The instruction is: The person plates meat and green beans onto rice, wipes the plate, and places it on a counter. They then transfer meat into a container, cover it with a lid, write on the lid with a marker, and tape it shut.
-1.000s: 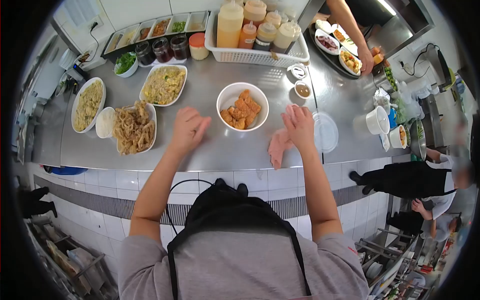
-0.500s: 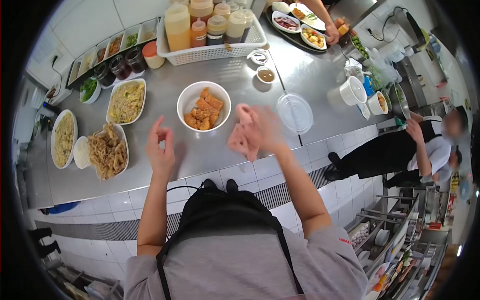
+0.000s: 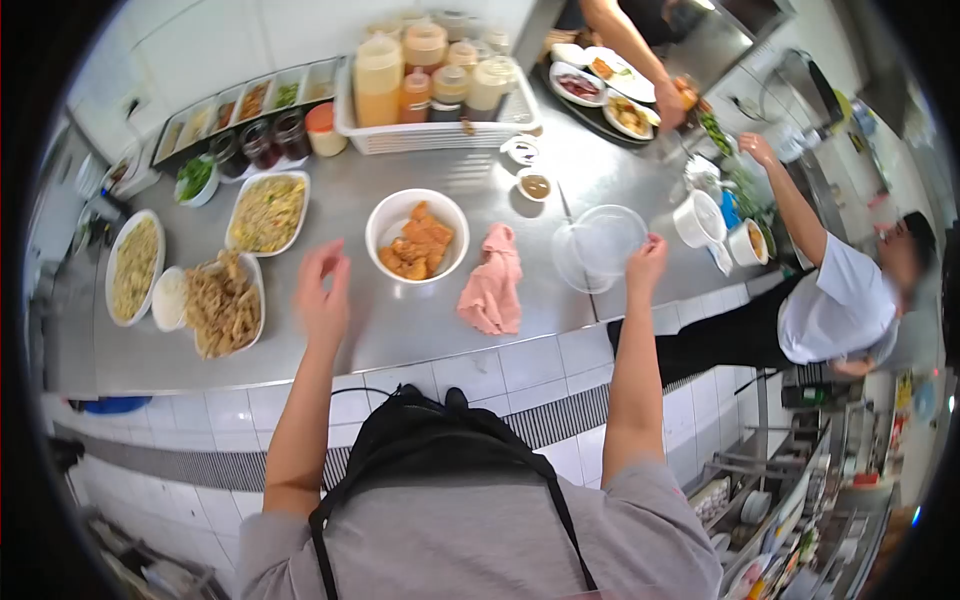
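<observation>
1. Head view: A round white bowl sits upright on the steel counter, ahead of the person and between the two hands, nearer the left hand.
2. The right hand, well to the bowl's right, pinches the near right edge of a clear lid; a second round outline overlaps it, whether another lid or a reflection cannot be told.
3. The left hand is empty, its fingers loosely curled and parted from the thumb; contact with the counter cannot be made out.
4. Between bowl and lid lies a soft, crumpled pink cloth, its long axis running away from the person.
5. Smooth-walled and open-topped, the bowl holds rough, golden-brown fried pieces. The lid is thin, flat and see-through, its circular shape offering no long axis.
</observation>
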`<action>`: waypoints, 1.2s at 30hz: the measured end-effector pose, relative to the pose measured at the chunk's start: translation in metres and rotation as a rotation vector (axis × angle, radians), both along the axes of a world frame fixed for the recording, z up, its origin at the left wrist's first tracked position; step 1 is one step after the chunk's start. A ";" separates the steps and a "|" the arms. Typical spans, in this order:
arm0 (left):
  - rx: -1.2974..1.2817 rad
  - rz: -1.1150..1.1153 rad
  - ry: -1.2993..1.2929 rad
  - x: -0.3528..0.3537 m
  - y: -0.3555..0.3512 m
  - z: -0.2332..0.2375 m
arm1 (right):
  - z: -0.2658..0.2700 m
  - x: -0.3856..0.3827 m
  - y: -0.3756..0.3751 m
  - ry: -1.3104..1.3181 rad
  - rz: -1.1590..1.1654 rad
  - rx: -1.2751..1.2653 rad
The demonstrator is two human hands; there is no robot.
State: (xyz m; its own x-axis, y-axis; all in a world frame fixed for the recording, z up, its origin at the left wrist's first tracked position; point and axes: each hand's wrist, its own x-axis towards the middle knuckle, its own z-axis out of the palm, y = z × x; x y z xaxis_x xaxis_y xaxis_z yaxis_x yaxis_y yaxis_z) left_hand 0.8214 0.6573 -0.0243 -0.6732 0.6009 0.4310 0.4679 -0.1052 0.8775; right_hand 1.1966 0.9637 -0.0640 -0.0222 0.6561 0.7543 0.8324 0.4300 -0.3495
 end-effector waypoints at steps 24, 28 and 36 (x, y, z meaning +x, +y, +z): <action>-0.223 -0.117 -0.393 -0.010 0.103 -0.029 | 0.038 -0.261 -0.127 -0.248 0.738 -0.388; -0.222 0.106 -0.017 -0.015 0.104 -0.048 | 0.023 -0.264 -0.122 -0.051 0.763 -0.191; -0.136 0.245 0.432 -0.011 0.103 -0.009 | 0.047 -0.242 -0.127 0.177 0.690 -0.109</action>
State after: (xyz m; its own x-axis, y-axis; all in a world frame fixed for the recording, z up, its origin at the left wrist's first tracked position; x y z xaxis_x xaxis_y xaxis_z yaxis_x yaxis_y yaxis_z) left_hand 0.8108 0.7607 -0.0336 -0.5792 0.5177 0.6297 0.7872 0.1544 0.5971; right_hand 0.9550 0.8371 -0.0172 -0.3425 0.6086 0.7158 0.3102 0.7924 -0.5253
